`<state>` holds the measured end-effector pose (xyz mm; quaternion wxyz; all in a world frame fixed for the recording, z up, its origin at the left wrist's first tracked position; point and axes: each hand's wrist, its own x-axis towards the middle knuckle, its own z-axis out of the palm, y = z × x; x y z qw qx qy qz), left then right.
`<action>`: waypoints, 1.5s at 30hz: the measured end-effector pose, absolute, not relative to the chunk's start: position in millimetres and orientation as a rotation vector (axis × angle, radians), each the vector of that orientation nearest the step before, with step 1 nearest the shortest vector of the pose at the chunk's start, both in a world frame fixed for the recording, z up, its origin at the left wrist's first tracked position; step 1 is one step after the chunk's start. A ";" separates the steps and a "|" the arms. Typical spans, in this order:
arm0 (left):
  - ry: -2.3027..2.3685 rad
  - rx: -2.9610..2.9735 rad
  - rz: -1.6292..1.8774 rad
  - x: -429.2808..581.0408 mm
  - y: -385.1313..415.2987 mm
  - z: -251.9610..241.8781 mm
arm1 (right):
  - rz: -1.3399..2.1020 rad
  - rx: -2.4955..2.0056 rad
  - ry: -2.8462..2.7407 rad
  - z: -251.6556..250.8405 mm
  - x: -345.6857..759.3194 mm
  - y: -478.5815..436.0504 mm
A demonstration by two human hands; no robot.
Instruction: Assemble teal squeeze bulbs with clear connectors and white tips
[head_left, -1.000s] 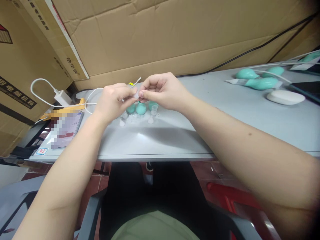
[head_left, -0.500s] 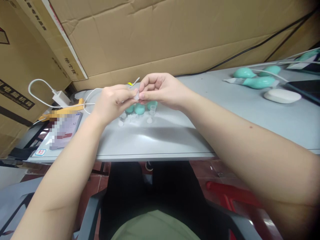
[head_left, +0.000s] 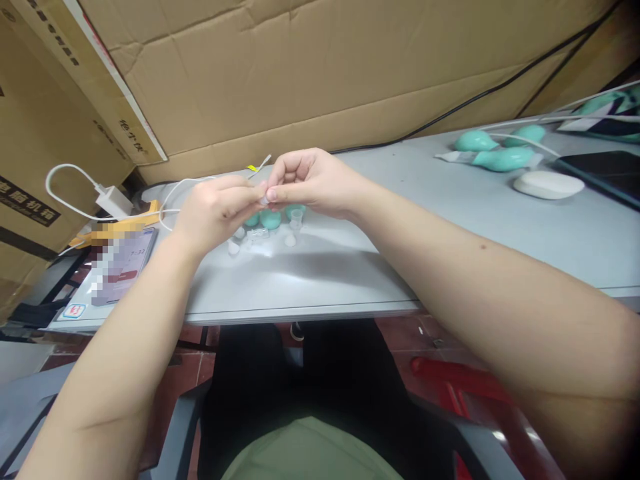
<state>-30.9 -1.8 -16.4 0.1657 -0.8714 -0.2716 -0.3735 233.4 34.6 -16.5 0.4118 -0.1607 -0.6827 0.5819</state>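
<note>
My left hand [head_left: 216, 212] and my right hand [head_left: 311, 181] meet above the grey table [head_left: 280, 280], fingertips pinched on one small whitish translucent piece [head_left: 265, 199]. Most of that piece is hidden by the fingers. Just below the hands, a teal rounded object [head_left: 271, 219] lies among others like it, partly covered by the hands. In front of them are a clear small cup [head_left: 297, 217], a white round piece [head_left: 290, 240], clear plastic pieces [head_left: 258, 235] and another white piece [head_left: 233, 247].
A phone [head_left: 131, 263], an orange power strip [head_left: 145, 217] and a white charger [head_left: 115, 201] are at the left. Teal bulbs [head_left: 505, 159], a white oval object [head_left: 549, 185] and a dark device [head_left: 603, 175] lie at the right. Cardboard [head_left: 310, 80] stands behind.
The view has shifted slightly, so most table items appear a little further left. Both hands remain together on the small piece, which is now more covered by the fingers.
</note>
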 end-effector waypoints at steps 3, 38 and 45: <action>-0.620 -2.437 -1.196 -30.3 4.5 -19.8 | 1.474 -0.386 -1.673 -20.5 228.5 35.2; -1.442 -2.494 -1.151 -60.7 -2.7 8.4 | 1.259 -0.624 -1.932 2.3 238.7 15.9; -1.392 -2.695 -1.094 -59.8 -12.1 17.3 | 0.810 -0.550 -2.556 7.8 233.8 -7.7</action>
